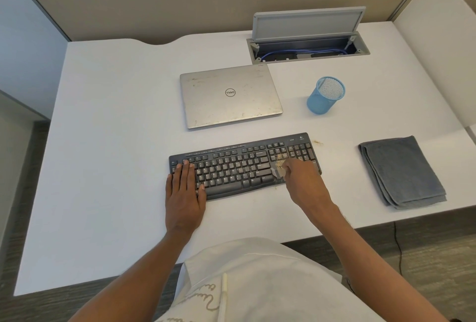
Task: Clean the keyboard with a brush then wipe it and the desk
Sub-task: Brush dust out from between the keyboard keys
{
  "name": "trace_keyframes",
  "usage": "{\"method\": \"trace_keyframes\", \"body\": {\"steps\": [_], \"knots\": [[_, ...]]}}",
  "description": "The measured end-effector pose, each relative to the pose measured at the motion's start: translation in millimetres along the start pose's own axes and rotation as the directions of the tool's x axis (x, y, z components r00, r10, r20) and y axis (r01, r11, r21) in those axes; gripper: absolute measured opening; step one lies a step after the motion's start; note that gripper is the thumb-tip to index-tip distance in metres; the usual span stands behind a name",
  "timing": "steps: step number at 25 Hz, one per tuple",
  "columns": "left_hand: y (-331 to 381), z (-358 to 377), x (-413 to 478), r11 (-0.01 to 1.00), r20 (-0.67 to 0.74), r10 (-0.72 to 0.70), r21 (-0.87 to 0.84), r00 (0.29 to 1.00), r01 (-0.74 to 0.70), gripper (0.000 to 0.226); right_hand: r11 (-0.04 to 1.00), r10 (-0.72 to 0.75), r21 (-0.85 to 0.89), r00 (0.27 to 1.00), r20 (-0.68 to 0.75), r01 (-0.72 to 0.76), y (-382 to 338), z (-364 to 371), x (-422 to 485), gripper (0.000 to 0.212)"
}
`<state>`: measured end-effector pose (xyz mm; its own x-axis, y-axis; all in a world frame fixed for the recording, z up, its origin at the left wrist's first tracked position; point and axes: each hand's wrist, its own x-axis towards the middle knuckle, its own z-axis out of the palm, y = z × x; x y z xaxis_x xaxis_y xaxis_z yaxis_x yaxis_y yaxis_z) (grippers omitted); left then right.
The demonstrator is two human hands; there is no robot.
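Black plastic and probably light, the keyboard is lying near the front edge of the desk, at six o'clock from the closed laptop. It is looking stiff, but likely to skid on the smooth white top. The left hand is pressing flat on its nine o'clock end, fingers straight across the keys, pinning it down. The ends and the frame are seeming the safest places to hold, since the keys would give under a grip.

The right hand is curling round a small brush, blurred, with its bristles on the keys at the three o'clock end. Tan crumbs are sitting there among the keys, and a few more are lying on the desk just off the keyboard's far right corner. They are looking dry and loose, so light strokes should be shifting them.

A grey cloth is lying folded at three o'clock, well apart from the keyboard. It is looking soft and limp, best taken by a folded edge.

A blue mesh cup is standing upright at one o'clock and appearing to hold nothing. At twelve o'clock a cable box is sitting sunk in the desk with its lid propped up, a blue cable running inside it.
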<state>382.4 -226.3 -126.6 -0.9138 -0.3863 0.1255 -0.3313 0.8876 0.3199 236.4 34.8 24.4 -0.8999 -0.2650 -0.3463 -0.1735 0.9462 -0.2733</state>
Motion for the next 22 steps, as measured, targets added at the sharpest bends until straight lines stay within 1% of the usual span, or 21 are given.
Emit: {"method": "trace_keyframes", "body": {"steps": [3,5,9,11,15,18,22], "knots": [[0,0,0,1.000,-0.004,-0.002,-0.005,1.000,0.002,0.063,0.999,0.004,-0.037,1.000,0.030,-0.002,3,2,-7,0.021],[0,0,0,1.000,0.001,0.000,-0.006,1.000,0.000,0.064,0.999,-0.002,-0.041,1.000,0.026,0.003,1,-2,-7,0.022],[0,1,-1,1.000,-0.002,0.000,-0.007,1.000,0.000,0.063,0.999,0.010,0.043,0.998,-0.068,-0.007,-6,-8,-6,0.023],[0,1,-1,1.000,-0.003,0.002,-0.011,1.000,-0.002,0.063,0.999,0.013,0.047,0.996,-0.083,-0.009,-6,-4,-6,0.023],[0,0,-1,1.000,0.005,0.000,-0.006,1.000,0.000,0.063,0.999,0.031,0.035,0.999,-0.027,-0.030,-2,11,-15,0.019],[1,0,0,1.000,0.005,-0.001,-0.012,1.000,0.002,0.063,0.999,0.040,0.028,0.999,-0.007,-0.039,0,12,-24,0.024],[0,0,0,1.000,0.004,0.001,-0.013,1.000,-0.001,0.064,0.998,0.027,0.061,0.995,-0.091,-0.022,5,6,-27,0.026]]}}
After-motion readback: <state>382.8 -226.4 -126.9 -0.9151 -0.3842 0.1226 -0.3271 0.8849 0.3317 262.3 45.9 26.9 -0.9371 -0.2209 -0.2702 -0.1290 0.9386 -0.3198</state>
